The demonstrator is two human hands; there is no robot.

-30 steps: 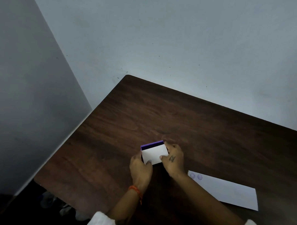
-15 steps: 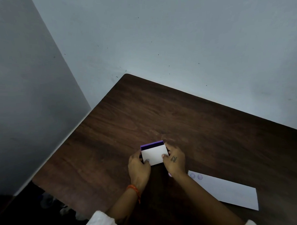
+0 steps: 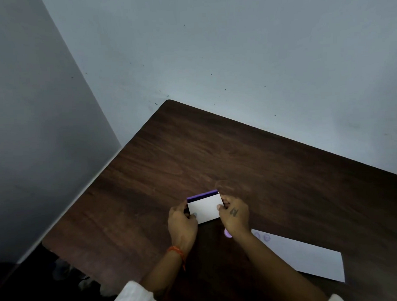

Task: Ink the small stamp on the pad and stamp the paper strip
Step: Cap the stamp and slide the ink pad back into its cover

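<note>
The ink pad is a small box with a white lid and a purple edge showing at its far side. It sits on the dark wooden table. My left hand grips its left side and my right hand grips its right side, thumbs on the lid. A small light purple piece, probably the small stamp, peeks out under my right wrist; I cannot tell whether it is held. The white paper strip lies to the right, with two round purple prints at its near-left end.
Two pale walls meet behind the table's far corner. The table's left edge drops to a dark floor area with some dim objects. An orange thread circles my left wrist.
My hands have stayed on the ink pad and the small purple piece has come into view under my right wrist. The view has shifted slightly.
</note>
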